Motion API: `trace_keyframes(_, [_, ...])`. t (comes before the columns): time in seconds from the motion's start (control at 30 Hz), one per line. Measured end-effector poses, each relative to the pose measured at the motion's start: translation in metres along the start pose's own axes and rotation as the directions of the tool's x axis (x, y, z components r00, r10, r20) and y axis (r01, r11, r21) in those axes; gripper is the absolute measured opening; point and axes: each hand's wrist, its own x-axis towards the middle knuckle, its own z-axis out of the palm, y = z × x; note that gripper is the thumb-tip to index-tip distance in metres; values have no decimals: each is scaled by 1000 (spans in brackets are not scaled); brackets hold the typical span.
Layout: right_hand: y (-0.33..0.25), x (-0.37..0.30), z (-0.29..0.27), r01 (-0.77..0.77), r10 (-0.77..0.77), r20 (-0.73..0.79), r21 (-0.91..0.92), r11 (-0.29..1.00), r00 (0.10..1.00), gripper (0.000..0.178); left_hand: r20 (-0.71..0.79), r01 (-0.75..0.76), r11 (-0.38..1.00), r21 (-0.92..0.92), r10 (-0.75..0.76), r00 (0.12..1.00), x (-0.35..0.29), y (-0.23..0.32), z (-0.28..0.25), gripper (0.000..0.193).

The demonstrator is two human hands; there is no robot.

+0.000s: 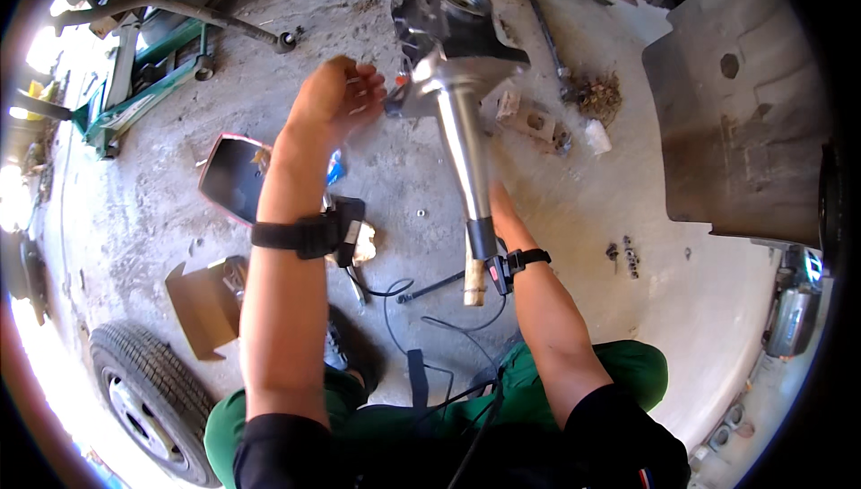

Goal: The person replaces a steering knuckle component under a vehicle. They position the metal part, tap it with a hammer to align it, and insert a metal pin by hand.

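Note:
A steering knuckle (pixel 471 27) with a long bare-metal spindle (pixel 462 144) hangs in front of me, its shaft pointing down toward my knees. The shaft ends in a dark collar and a brownish tip. My left hand (pixel 345 99) is just left of the knuckle's flange, slightly blurred, fingers loosely bent and apart with nothing visible in them. A small red spot shows on the knuckle near its fingertips. Behind the spindle, on its right side, is my right hand (pixel 500 197); the shaft hides its fingers. Black straps with small devices sit on both wrists.
An open black box (pixel 235 179) and a cardboard box (pixel 204 309) stand at left, above a wheel with tyre (pixel 148 399). A green jack (pixel 134 85) is far left. Bricks (pixel 534 121) lie beyond the spindle; a large metal panel (pixel 744 103) stands right. Cables cross the floor.

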Motion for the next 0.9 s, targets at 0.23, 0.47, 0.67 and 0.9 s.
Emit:
trace_keyframes(0.23, [-109, -23, -28, 254, -293, -53, -371, 893, 955, 38, -60, -242, 925, -293, 235, 970, 32, 34, 29, 13])
trace_keyframes(0.47, [-211, -103, -40, -60, 30, 112, 283, 957, 993, 34, 73, -148, 869, -472, 206, 976, 40, 14, 42, 11])
trace_keyframes(0.67, [-239, -174, -12, -156, 28, 301, 410, 899, 953, 41, 64, -213, 851, -479, 276, 959, 35, 31, 41, 9])
trace_keyframes(0.9, [-243, -180, 8, -98, 89, 52, 225, 969, 995, 33, 259, -236, 913, -332, 329, 908, 40, 22, 31, 12])
